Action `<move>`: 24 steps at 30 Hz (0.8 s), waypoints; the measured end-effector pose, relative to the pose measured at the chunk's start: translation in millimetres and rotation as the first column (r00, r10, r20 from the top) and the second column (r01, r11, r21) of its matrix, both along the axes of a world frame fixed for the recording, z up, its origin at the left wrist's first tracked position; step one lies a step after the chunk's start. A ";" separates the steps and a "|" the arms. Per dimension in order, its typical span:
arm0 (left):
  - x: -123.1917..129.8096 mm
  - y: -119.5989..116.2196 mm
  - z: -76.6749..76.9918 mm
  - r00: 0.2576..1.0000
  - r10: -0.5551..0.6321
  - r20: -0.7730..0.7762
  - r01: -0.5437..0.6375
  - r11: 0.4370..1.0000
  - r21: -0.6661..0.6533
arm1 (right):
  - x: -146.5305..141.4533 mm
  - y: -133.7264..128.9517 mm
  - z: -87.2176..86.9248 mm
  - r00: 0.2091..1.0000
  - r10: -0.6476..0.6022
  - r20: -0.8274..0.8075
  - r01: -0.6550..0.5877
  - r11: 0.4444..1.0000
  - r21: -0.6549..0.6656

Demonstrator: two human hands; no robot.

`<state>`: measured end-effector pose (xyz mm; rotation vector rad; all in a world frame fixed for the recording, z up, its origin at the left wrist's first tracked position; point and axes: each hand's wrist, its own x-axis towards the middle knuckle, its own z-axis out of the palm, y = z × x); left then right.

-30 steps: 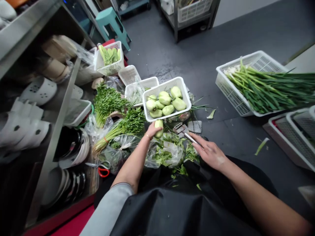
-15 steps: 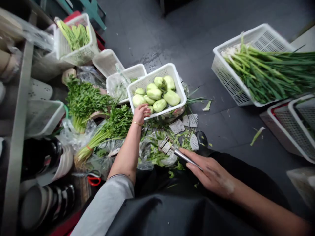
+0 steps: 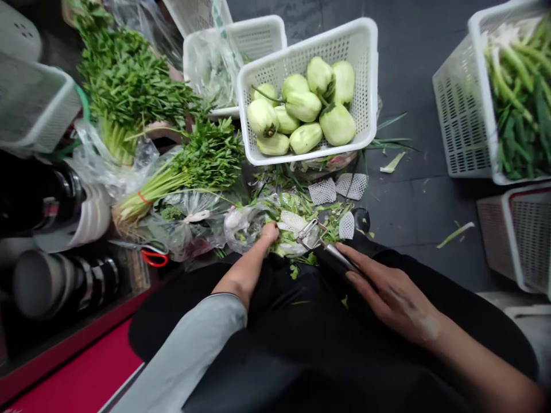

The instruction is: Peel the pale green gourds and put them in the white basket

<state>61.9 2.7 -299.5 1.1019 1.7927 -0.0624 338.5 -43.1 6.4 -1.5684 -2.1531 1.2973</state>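
My right hand (image 3: 379,281) holds a metal peeler (image 3: 336,252) by its handle, the blade end over a pile of green peelings (image 3: 297,246). My left hand (image 3: 270,231) is low at the left side of the peelings, beside a clear plastic bag (image 3: 243,226); its fingers are mostly hidden, and I cannot make out whether they hold anything. Beyond the hands stands a white basket (image 3: 310,159) with several pale green, peeled-looking vegetables (image 3: 338,123). White foam netting pieces (image 3: 322,191) lie between the basket and the peeler.
Bundles of leafy greens (image 3: 206,155) lie at the left, with red-handled scissors (image 3: 154,258) below them. A white basket of green onions (image 3: 465,109) stands at the right. Stacked bowls (image 3: 38,284) sit at the lower left.
My left hand has left the basket of pale vegetables and come down toward me to the peelings. The view has tilted down and closer. My right hand still holds the peeler.
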 end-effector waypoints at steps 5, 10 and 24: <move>11.0 61.0 -27.7 0.997 0.081 0.004 -0.081 0.990 0.114 | -0.3 3.5 -16.7 0.997 0.009 0.074 -0.006 0.999 -0.038; 39.9 118.5 -35.2 0.806 0.252 0.535 -0.379 0.915 0.140 | -3.4 6.4 -31.8 0.990 0.038 0.135 -0.026 0.996 -0.085; 16.7 -60.4 -29.7 0.766 -0.615 0.187 0.597 0.789 0.147 | 1.3 -2.1 -24.4 0.987 0.117 0.108 -0.100 0.983 -0.153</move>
